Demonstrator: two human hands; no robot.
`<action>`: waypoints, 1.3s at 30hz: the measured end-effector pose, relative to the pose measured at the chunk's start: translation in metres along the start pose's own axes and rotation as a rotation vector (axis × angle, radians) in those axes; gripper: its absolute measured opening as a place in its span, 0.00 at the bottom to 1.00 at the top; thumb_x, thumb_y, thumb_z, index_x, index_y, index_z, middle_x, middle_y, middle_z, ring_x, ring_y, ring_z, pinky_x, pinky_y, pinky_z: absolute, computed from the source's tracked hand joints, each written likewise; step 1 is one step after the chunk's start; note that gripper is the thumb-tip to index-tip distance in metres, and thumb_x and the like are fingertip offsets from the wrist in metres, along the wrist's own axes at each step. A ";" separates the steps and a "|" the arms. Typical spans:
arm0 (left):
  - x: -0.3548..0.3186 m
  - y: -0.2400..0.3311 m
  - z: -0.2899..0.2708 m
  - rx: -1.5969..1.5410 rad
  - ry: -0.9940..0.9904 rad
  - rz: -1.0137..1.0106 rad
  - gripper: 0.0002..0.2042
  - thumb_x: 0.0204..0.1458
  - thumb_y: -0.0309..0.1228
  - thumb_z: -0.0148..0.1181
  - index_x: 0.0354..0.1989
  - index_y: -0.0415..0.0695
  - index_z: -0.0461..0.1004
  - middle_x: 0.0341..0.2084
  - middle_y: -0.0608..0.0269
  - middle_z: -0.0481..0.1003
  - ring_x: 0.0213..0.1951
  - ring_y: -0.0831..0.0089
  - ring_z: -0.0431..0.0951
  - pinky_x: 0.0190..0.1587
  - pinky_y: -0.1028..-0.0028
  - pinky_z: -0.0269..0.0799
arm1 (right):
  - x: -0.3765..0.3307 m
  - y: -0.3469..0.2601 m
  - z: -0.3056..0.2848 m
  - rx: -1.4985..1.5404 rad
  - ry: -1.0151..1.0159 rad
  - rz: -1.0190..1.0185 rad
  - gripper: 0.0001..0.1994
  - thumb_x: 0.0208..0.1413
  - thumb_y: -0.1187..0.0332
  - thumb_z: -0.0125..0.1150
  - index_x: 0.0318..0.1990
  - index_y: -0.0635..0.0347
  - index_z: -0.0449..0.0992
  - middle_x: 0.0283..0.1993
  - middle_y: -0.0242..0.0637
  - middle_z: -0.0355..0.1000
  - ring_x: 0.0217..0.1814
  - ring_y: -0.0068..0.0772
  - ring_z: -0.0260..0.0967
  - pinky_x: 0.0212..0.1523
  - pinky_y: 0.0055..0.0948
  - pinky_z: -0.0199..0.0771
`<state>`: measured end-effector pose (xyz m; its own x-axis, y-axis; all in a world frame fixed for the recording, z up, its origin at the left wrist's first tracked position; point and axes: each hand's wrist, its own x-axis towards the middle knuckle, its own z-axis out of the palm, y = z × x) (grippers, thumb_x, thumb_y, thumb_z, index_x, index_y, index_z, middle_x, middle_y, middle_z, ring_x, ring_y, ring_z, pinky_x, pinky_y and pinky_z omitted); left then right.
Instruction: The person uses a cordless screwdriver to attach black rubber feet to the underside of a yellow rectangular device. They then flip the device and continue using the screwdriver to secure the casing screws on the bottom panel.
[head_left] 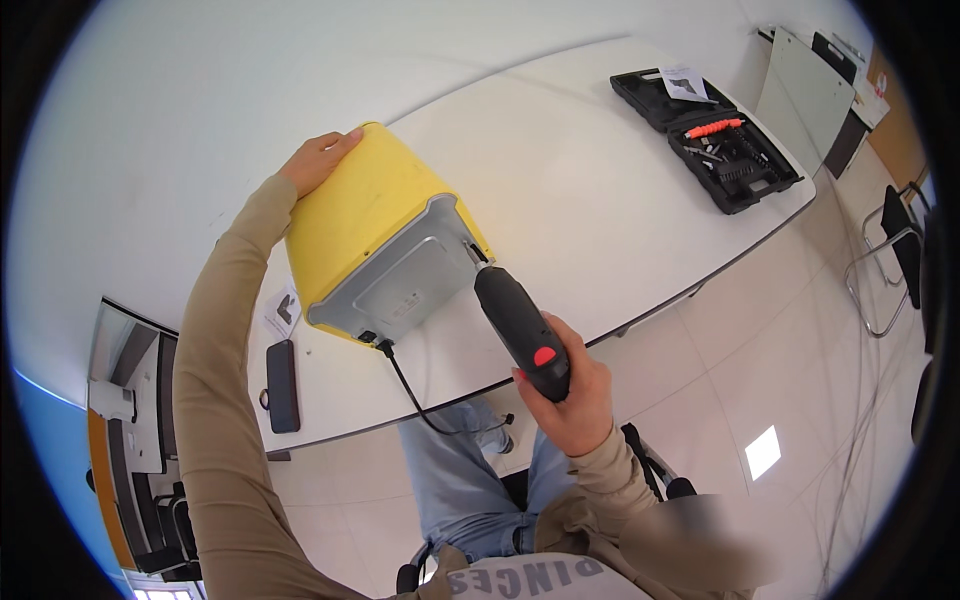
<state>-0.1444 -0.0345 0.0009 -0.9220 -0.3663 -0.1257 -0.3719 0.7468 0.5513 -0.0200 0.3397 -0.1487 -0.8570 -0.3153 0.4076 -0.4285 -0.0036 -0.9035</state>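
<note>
From where I stand, it all hangs on the line of the black power screwdriver: its long axis slants from lower right of centre up and leftward to the right-hand edge of the grey panel on the yellow box. The box sits left of centre on the white desk, grey side facing the wearer. The right hand is the nearer one to that edge; its grip is wrapped round the driver's handle, with the box lying up and to the left of it. The bit meets the panel beside the yellow rim, though I can't tell whether it is seated in anything. The left hand lies on the box's far upper-left edge, across the body from the bit; how firmly its fingers curl there, I can't tell.
</note>
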 end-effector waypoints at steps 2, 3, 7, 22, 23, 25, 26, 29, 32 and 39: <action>-0.003 0.002 0.001 -0.054 0.011 -0.014 0.33 0.56 0.59 0.51 0.53 0.39 0.74 0.44 0.55 0.77 0.45 0.69 0.76 0.50 0.70 0.70 | 0.001 0.002 -0.002 0.005 -0.012 -0.001 0.29 0.48 0.75 0.64 0.60 0.64 0.63 0.37 0.51 0.76 0.34 0.52 0.77 0.34 0.35 0.75; -0.004 0.002 0.001 -0.052 0.012 -0.007 0.32 0.56 0.59 0.51 0.52 0.39 0.75 0.44 0.55 0.77 0.44 0.69 0.77 0.49 0.71 0.71 | 0.001 0.003 -0.004 0.020 -0.021 0.008 0.29 0.48 0.75 0.64 0.60 0.63 0.63 0.37 0.51 0.76 0.35 0.52 0.77 0.35 0.35 0.76; -0.004 0.005 0.002 -0.038 0.016 0.012 0.32 0.56 0.58 0.52 0.50 0.37 0.76 0.41 0.56 0.78 0.41 0.71 0.77 0.47 0.71 0.72 | 0.005 0.003 -0.008 0.049 -0.011 0.059 0.27 0.46 0.78 0.64 0.57 0.65 0.66 0.39 0.44 0.76 0.38 0.34 0.77 0.42 0.27 0.74; -0.007 0.002 0.005 -0.051 0.052 0.051 0.30 0.58 0.57 0.51 0.45 0.36 0.78 0.33 0.62 0.78 0.34 0.78 0.76 0.40 0.76 0.72 | 0.007 0.010 -0.010 0.072 -0.023 0.064 0.29 0.46 0.80 0.63 0.59 0.66 0.65 0.42 0.44 0.76 0.40 0.31 0.76 0.44 0.26 0.74; -0.006 0.001 0.005 -0.059 0.049 0.049 0.30 0.58 0.57 0.51 0.45 0.36 0.78 0.33 0.62 0.78 0.34 0.78 0.75 0.40 0.76 0.72 | 0.007 0.010 -0.011 0.062 -0.028 0.069 0.29 0.46 0.80 0.64 0.59 0.66 0.65 0.42 0.44 0.76 0.40 0.31 0.76 0.44 0.26 0.74; -0.006 0.003 0.006 -0.059 0.063 0.064 0.30 0.58 0.57 0.51 0.45 0.36 0.78 0.33 0.62 0.78 0.34 0.78 0.75 0.40 0.76 0.72 | 0.006 0.011 -0.011 0.043 -0.037 0.079 0.29 0.46 0.80 0.64 0.59 0.66 0.65 0.42 0.44 0.76 0.40 0.31 0.76 0.44 0.26 0.73; -0.007 0.003 0.007 -0.058 0.070 0.069 0.30 0.58 0.57 0.51 0.45 0.36 0.78 0.33 0.62 0.78 0.34 0.78 0.75 0.41 0.76 0.72 | 0.006 0.011 -0.011 0.045 -0.035 0.081 0.29 0.46 0.80 0.64 0.59 0.66 0.65 0.42 0.44 0.77 0.40 0.31 0.76 0.44 0.26 0.73; -0.006 0.003 0.005 -0.041 0.056 0.056 0.31 0.58 0.57 0.51 0.46 0.36 0.77 0.34 0.62 0.78 0.34 0.78 0.76 0.41 0.76 0.72 | 0.006 0.010 -0.010 0.052 -0.027 0.082 0.29 0.46 0.80 0.64 0.58 0.66 0.66 0.43 0.44 0.77 0.40 0.31 0.76 0.44 0.26 0.73; -0.007 0.002 0.006 -0.072 0.061 0.054 0.30 0.58 0.57 0.51 0.46 0.37 0.78 0.33 0.62 0.78 0.34 0.78 0.75 0.41 0.76 0.72 | 0.007 0.009 -0.010 0.062 -0.018 0.076 0.28 0.46 0.80 0.64 0.58 0.66 0.66 0.43 0.44 0.76 0.41 0.31 0.76 0.45 0.26 0.73; -0.006 0.001 0.005 -0.045 0.044 0.052 0.30 0.58 0.56 0.51 0.46 0.36 0.77 0.34 0.62 0.78 0.35 0.78 0.76 0.41 0.75 0.72 | 0.007 0.009 -0.012 0.079 -0.043 0.111 0.28 0.46 0.81 0.63 0.57 0.67 0.66 0.45 0.45 0.76 0.42 0.31 0.76 0.46 0.26 0.73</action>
<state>-0.1396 -0.0287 -0.0014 -0.9338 -0.3526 -0.0603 -0.3178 0.7403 0.5924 -0.0335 0.3487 -0.1520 -0.8840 -0.3582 0.3005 -0.3068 -0.0406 -0.9509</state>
